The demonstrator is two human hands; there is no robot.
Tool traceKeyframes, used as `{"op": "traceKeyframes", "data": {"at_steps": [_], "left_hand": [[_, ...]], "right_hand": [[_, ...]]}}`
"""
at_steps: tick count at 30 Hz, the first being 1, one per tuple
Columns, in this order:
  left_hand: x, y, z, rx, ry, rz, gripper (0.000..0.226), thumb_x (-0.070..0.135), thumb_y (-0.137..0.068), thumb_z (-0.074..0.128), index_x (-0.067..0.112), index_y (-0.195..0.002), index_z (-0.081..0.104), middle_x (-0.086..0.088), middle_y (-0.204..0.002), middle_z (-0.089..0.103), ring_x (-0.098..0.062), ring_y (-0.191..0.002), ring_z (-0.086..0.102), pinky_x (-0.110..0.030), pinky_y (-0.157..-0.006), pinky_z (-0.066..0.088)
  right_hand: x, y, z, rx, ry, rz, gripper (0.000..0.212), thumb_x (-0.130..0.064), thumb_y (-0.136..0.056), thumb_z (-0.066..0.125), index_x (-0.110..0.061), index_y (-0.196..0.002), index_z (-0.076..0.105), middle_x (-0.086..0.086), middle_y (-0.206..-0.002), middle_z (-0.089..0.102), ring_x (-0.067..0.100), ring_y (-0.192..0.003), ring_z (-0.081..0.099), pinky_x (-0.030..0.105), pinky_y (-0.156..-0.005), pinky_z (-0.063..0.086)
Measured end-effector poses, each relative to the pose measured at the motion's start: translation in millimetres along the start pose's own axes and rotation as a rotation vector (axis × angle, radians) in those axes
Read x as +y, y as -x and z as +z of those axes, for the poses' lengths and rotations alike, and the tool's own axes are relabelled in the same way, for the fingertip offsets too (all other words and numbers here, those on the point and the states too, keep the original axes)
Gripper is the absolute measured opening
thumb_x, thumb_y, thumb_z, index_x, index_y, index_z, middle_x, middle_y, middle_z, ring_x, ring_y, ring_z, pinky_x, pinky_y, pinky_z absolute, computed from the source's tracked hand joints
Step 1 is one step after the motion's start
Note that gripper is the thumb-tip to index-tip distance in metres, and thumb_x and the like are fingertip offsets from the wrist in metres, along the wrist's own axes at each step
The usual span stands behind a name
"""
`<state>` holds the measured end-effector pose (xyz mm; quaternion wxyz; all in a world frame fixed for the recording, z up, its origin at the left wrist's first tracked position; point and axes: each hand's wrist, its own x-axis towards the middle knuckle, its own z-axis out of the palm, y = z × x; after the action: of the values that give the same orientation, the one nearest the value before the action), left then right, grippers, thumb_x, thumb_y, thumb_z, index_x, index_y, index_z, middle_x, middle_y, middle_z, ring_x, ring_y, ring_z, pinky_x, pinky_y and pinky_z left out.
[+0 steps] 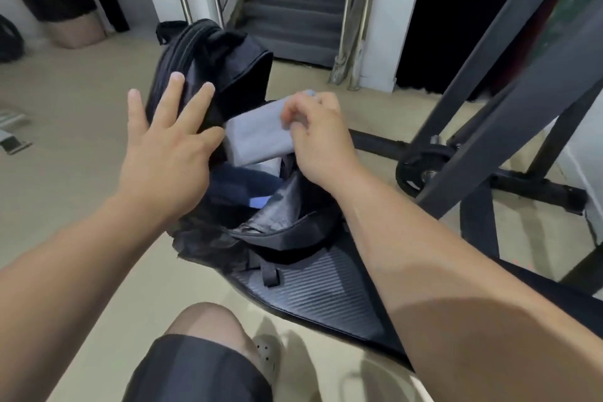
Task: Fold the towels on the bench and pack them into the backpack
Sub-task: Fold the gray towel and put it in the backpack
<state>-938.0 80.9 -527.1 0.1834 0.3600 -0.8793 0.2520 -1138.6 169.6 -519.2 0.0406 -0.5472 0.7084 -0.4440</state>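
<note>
Beyond a bare knee (202, 320), left hand (163, 160) rests splayed on backpack (238, 72); right hand (316, 137) pinches grey towel (257, 137).

Mouth of backpack (228, 68) crowded by grey towel (257, 137) and navy cloth (238, 186); metal frame (489, 127) close on right.

— What carries things here?
— A black table (326, 290) with a ribbed, padded top, coming in from the lower right.
— And on it?
— A black backpack (228, 68) sits at its narrow end, mouth open. One strap (269, 272) lies flat on the ribbing.
— Beneath?
— A beige floor (65, 91). A dark metal frame (483, 127) stands on it at the right, with a weight plate (424, 170) low against it. Pale flat things (13, 137) lie far left.
</note>
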Motion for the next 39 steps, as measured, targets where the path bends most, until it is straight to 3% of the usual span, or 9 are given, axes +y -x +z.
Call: {"op": "traceKeyframes", "data": {"at_steps": [4, 8, 11, 18, 22, 26, 29, 35, 39], "left_hand": [[-17, 6, 2, -0.054, -0.037, 0.008, 0.017, 0.014, -0.08, 0.064, 0.009, -0.092, 0.075, -0.013, -0.162, 0.027, -0.039, -0.153, 0.002, -0.075, -0.112, 0.005], [-35, 11, 3, -0.197, -0.162, -0.158, 0.078, 0.075, -0.057, 0.075, 0.011, -0.102, 0.074, -0.008, -0.161, 0.026, -0.034, -0.154, -0.007, -0.075, -0.112, 0.008], [-43, 15, 5, -0.215, -0.158, -0.196, 0.098, 0.089, -0.048, 0.067, 0.012, -0.107, 0.073, -0.007, -0.161, 0.026, -0.032, -0.153, -0.011, -0.076, -0.112, 0.011], [-38, 32, 12, -0.135, -0.094, -0.163, 0.102, 0.08, -0.046, 0.078, 0.005, -0.114, 0.067, -0.009, -0.164, 0.019, -0.033, -0.154, -0.009, -0.075, -0.112, 0.006], [-34, 28, 10, -0.175, -0.133, -0.156, 0.116, 0.084, -0.047, 0.074, 0.01, -0.134, 0.056, -0.008, -0.167, 0.008, -0.033, -0.153, -0.014, -0.072, -0.115, 0.003], [-36, 27, 9, -0.169, -0.131, -0.147, 0.122, 0.084, -0.047, 0.074, 0.011, -0.142, 0.05, -0.01, -0.167, 0.006, -0.034, -0.153, -0.012, -0.071, -0.115, 0.003], [-38, 29, 9, -0.176, -0.126, -0.143, 0.121, 0.084, -0.049, 0.072, 0.011, -0.143, 0.048, -0.01, -0.167, 0.005, -0.035, -0.153, -0.012, -0.072, -0.115, 0.005], [-39, 33, 12, -0.169, -0.086, -0.141, 0.118, 0.085, -0.05, 0.071, 0.01, -0.14, 0.052, -0.009, -0.167, 0.006, -0.033, -0.154, -0.012, -0.074, -0.114, 0.005], [-34, 31, 13, -0.171, -0.084, -0.13, 0.117, 0.085, -0.049, 0.069, 0.011, -0.138, 0.053, -0.009, -0.167, 0.006, -0.033, -0.154, -0.013, -0.074, -0.113, 0.005]], "right_hand": [[21, 7, 43, -0.255, 0.093, 0.061, 0.024, -0.001, -0.089, 0.047, -0.019, -0.09, 0.063, 0.0, -0.109, 0.038, 0.025, -0.083, 0.047, 0.032, -0.066, 0.041], [48, 21, 38, -0.266, 0.236, 0.142, 0.023, -0.003, -0.092, 0.049, -0.02, -0.1, 0.063, -0.006, -0.116, 0.03, 0.023, -0.076, 0.045, 0.031, -0.061, 0.034], [57, 27, 28, -0.22, 0.192, 0.143, 0.022, -0.007, -0.096, 0.049, -0.019, -0.102, 0.066, -0.007, -0.12, 0.03, 0.02, -0.078, 0.045, 0.027, -0.065, 0.031], [50, 22, 27, -0.194, 0.167, 0.286, 0.019, -0.017, -0.095, 0.057, -0.024, -0.109, 0.068, -0.002, -0.12, 0.035, 0.021, -0.09, 0.051, 0.023, -0.076, 0.034], [9, -5, 43, -0.26, 0.165, 0.286, 0.026, -0.018, -0.094, 0.053, -0.026, -0.115, 0.067, 0.002, -0.121, 0.036, 0.02, -0.087, 0.053, 0.025, -0.079, 0.037], [-24, -17, 67, -0.288, -0.109, 0.314, 0.026, -0.02, -0.091, 0.055, -0.028, -0.111, 0.07, 0.003, -0.127, 0.052, 0.02, -0.106, 0.057, 0.028, -0.083, 0.044], [-24, -13, 77, -0.396, -0.277, 0.379, 0.029, -0.017, -0.092, 0.056, -0.025, -0.115, 0.071, -0.006, -0.116, 0.061, 0.012, -0.104, 0.056, 0.027, -0.08, 0.042], [-1, -1, 81, -0.657, 0.136, 0.309, 0.026, -0.021, -0.091, 0.064, -0.032, -0.115, 0.071, -0.003, -0.11, 0.06, 0.01, -0.088, 0.057, 0.017, -0.066, 0.04], [6, 2, 80, -0.856, 0.507, 0.247, 0.033, -0.017, -0.097, 0.057, -0.025, -0.127, 0.068, 0.0, -0.139, 0.058, 0.022, -0.125, 0.055, 0.03, -0.102, 0.045]]}}
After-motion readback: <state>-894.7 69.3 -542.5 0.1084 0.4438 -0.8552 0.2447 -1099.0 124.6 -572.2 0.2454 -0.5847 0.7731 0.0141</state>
